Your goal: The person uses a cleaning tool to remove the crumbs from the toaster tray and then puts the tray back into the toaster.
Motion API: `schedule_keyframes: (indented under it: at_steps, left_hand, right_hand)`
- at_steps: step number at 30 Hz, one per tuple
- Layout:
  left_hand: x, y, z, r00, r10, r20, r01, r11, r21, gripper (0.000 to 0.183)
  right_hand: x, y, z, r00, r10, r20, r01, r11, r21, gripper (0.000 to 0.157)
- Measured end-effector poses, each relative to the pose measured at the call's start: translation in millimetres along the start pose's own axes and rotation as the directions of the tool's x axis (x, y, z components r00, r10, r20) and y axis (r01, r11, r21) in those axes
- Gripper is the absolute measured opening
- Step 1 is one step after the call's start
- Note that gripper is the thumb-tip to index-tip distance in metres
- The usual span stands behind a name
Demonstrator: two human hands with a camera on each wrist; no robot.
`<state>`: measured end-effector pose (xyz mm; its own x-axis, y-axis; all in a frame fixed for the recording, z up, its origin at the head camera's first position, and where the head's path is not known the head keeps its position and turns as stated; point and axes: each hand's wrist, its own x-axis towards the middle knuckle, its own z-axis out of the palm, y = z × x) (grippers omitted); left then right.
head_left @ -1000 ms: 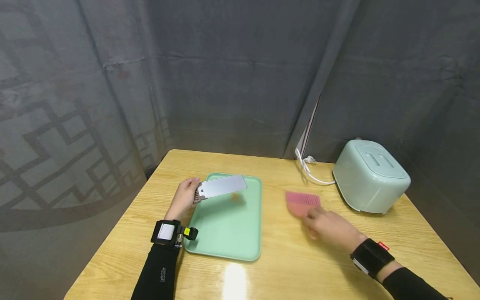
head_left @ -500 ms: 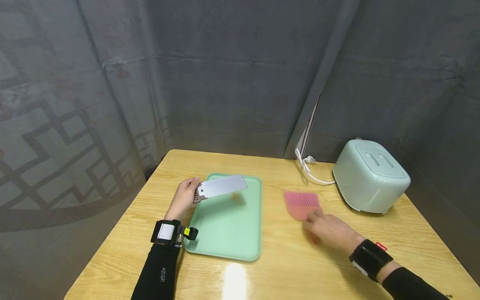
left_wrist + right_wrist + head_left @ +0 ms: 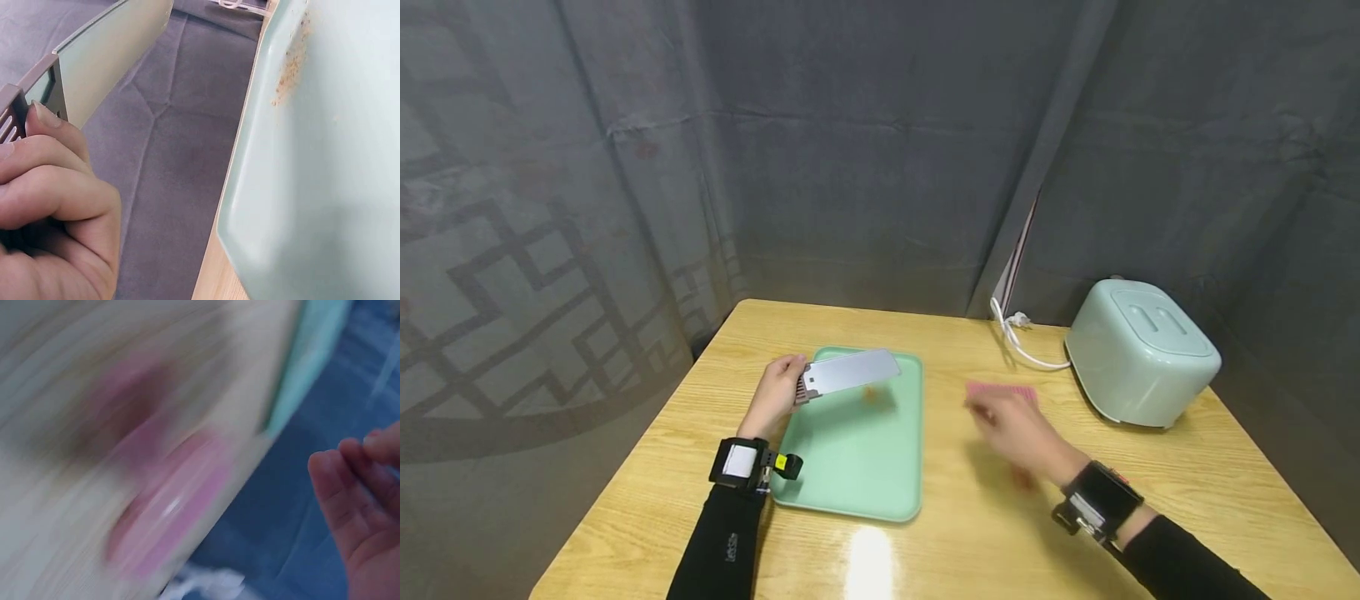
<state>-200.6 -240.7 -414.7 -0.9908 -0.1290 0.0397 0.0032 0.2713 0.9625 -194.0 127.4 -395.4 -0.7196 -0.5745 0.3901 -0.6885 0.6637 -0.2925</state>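
My left hand grips the brown slotted end of a thin silver plate, thumb along its edge. The plate's free end hangs over a mint-green tray. Brown crumbs lie along the tray's far side. My right hand is over a pink brush lying on the table, covering most of it in the head view. From the right wrist the brush appears blurred and apart from the right hand, whose fingers extend with the thumb close to them, nothing between.
A mint-green toaster stands at the back right of the wooden table. Its white cord runs toward the grey curtain behind the table.
The right hand has let go of the brush's handle and moved up and left above it; the brush lies on the table. The left hand and plate have shifted slightly right.
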Motion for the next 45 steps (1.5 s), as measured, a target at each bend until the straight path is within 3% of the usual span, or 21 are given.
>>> schedule_keyframes:
  at_steps: [3,7,10,15,20,24,28,36,40,45]
  left_hand:
    - [0.3,3.5,6.0,1.000,0.001,-0.007,-0.002,1.000,-0.029,0.042]
    - [0.3,8.0,13.1,1.000,0.009,-0.011,-0.010,0.998,-0.067,0.039]
    - [0.4,10.5,16.3,1.000,0.020,-0.013,-0.021,0.996,-0.092,0.040]
    - [-0.5,13.4,16.5,1.000,0.000,-0.015,-0.003,0.985,-0.170,0.037]
    - [0.0,13.7,18.5,0.996,0.002,0.093,0.022,0.965,-0.260,0.034]
    - [-1.6,14.3,22.3,0.978,0.013,0.207,0.059,0.940,-0.336,0.033]
    - [-4.5,16.8,29.6,0.958,0.031,0.284,0.088,0.914,-0.395,0.034]
    - [-11.5,27.4,51.9,0.932,0.064,0.357,0.129,0.861,-0.491,0.031]
    - [-14.1,33.4,62.4,0.924,0.070,0.377,0.138,0.857,-0.496,0.029]
    - [-16.0,37.3,73.0,0.916,0.066,0.396,0.150,0.859,-0.489,0.027]
  right_hand:
    - [24,-19,3.6,0.995,0.096,0.018,-0.098,0.983,0.154,0.015]
    - [49,-37,7.8,0.983,0.171,0.062,-0.182,0.944,0.275,0.016]
    - [60,-44,10.8,0.978,0.194,0.073,-0.207,0.922,0.326,0.015]
    - [65,-48,14.9,0.979,0.190,0.077,-0.205,0.917,0.343,0.013]
    - [66,-46,16.8,0.978,0.198,0.063,-0.207,0.910,0.358,0.012]
    - [65,-46,18.8,0.969,0.232,0.088,-0.247,0.883,0.398,0.012]
    - [66,-46,21.7,0.948,0.281,0.148,-0.317,0.815,0.486,0.014]
    - [69,-50,28.2,0.921,0.280,0.270,-0.387,0.607,0.694,0.035]
    - [72,-53,29.0,0.912,0.271,0.307,-0.408,0.526,0.746,0.039]
    - [73,-54,28.2,0.887,0.332,0.321,-0.450,0.472,0.758,0.038]
